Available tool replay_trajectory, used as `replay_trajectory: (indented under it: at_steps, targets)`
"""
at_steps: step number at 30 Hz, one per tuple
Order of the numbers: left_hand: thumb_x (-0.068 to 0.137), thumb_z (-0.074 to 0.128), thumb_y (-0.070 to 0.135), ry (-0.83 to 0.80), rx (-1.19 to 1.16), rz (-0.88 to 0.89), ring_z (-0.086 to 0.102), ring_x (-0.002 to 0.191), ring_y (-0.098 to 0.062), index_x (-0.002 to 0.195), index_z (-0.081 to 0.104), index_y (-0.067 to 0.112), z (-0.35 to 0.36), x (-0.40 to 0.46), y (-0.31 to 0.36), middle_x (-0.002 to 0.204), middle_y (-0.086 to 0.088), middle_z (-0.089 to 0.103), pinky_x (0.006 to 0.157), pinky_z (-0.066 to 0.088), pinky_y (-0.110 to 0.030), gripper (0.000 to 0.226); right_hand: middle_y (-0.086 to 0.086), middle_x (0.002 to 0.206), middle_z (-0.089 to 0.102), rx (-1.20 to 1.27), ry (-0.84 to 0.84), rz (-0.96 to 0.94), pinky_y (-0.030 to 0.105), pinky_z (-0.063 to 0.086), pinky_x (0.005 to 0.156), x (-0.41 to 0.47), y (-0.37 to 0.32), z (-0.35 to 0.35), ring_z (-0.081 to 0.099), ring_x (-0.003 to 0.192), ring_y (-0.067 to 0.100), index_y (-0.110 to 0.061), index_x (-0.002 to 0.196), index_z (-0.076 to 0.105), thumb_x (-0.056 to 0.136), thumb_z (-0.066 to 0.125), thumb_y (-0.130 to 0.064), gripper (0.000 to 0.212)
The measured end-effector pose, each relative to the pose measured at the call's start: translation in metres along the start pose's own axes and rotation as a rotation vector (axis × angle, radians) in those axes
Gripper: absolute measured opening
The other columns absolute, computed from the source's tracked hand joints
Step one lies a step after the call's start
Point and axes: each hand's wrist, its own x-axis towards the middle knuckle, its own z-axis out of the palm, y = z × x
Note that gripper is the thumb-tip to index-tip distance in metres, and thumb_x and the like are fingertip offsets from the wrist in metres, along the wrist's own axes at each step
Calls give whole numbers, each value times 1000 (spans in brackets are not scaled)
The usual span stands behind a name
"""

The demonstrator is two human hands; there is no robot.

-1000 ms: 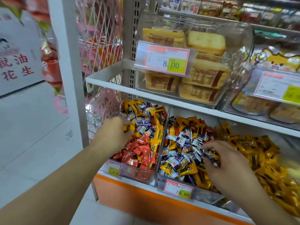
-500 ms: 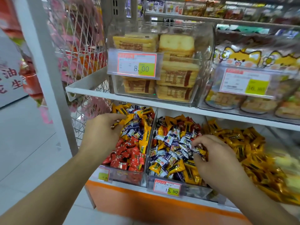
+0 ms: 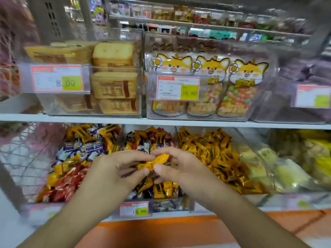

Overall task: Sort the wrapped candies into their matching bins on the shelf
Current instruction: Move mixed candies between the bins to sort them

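A yellow-orange foil-wrapped candy [image 3: 154, 162] sat pinched between both grips, left hand [image 3: 114, 173] at its lower-left end, right hand [image 3: 180, 169] at its upper-right, long axis slanting up rightward above the clear plastic middle bin [image 3: 172, 204].

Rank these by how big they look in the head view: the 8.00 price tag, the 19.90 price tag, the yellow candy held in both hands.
1. 8.00 price tag, clearly largest.
2 and 3. The 19.90 price tag and the yellow candy look about alike; fingers of the left hand and right hand cover part of the candy, so no ranking.
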Motion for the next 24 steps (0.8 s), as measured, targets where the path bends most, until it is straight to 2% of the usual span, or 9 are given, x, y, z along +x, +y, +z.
replay_trajectory:
  at_steps: [2, 4, 8, 10, 12, 14, 17, 20, 24]
  targets:
    - [85, 80, 12, -31, -78, -36, 66, 106, 7, 104, 77, 44, 13, 3, 4, 109, 28, 72, 93, 55, -19, 37, 6, 112, 74, 53, 64, -7, 44, 61, 92, -6, 6, -10, 75, 95, 26, -21, 122, 68, 97, 73, -19, 25]
    - [87, 78, 13, -57, -115, -55, 64, 112, 6, 114, 71, 44, 24, 6, 7, 114, 27, 69, 96, 54, -24, 41, 11, 103, 75, 96, 120, -22, 38, 62, 84, -13, 9, -23, 75, 90, 28, -14, 115, 71, 94, 75, -11, 21]
    - [92, 74, 22, -31, -54, -46, 63, 111, 4, 123, 59, 44, 33, 11, 7, 114, 26, 64, 94, 53, -29, 41, 6, 97, 76, 93, 309, -13, 38, 62, 76, -16, 13, -53, 75, 84, 28, -22, 104, 75, 90, 79, -12, 17]
    - [95, 70, 24, -15, 36, -32, 61, 110, 5, 124, 58, 42, 32, 11, 4, 112, 28, 62, 92, 54, -26, 36, -3, 92, 75, -90, 509, 1, 30, 59, 65, -14, 20, -71, 73, 78, 18, -29, 103, 73, 91, 79, -18, 17]
    - [97, 68, 27, 11, 141, -21, 59, 110, 7, 126, 58, 40, 27, 11, -1, 110, 28, 62, 92, 53, -22, 33, -6, 90, 73, -480, 649, -2, 28, 54, 56, -11, 28, -86, 69, 72, 14, -30, 113, 67, 94, 74, -27, 20]
    - [97, 67, 29, 37, 220, -22, 56, 111, 10, 127, 59, 39, 19, 11, -7, 113, 28, 61, 94, 50, -16, 32, 2, 114, 70, -775, 626, 59, 34, 56, 77, -5, 34, -91, 68, 98, 20, -20, 136, 59, 96, 69, -34, 43]
    - [98, 66, 29, 70, 297, -50, 53, 108, 15, 125, 59, 39, 5, 13, -17, 115, 27, 60, 84, 43, -2, 30, 6, 147, 54, -868, 532, 83, 39, 44, 109, 3, 33, -78, 50, 136, 29, -16, 153, 46, 97, 67, -35, 63]
    - [99, 65, 29, 102, 339, -110, 52, 99, 18, 121, 59, 39, -11, 19, -32, 111, 26, 60, 73, 41, 1, 25, 0, 155, 49, -871, 441, 28, 36, 44, 110, 5, 24, -60, 54, 134, 29, -21, 153, 46, 98, 66, -31, 60]
    - [98, 66, 28, 159, 375, -201, 60, 100, 0, 125, 60, 32, -34, 33, -59, 111, 17, 61, 77, 45, -18, 28, -8, 155, 48, -867, 369, -36, 31, 41, 112, 7, 23, -35, 49, 140, 19, -26, 151, 48, 101, 63, -30, 52]
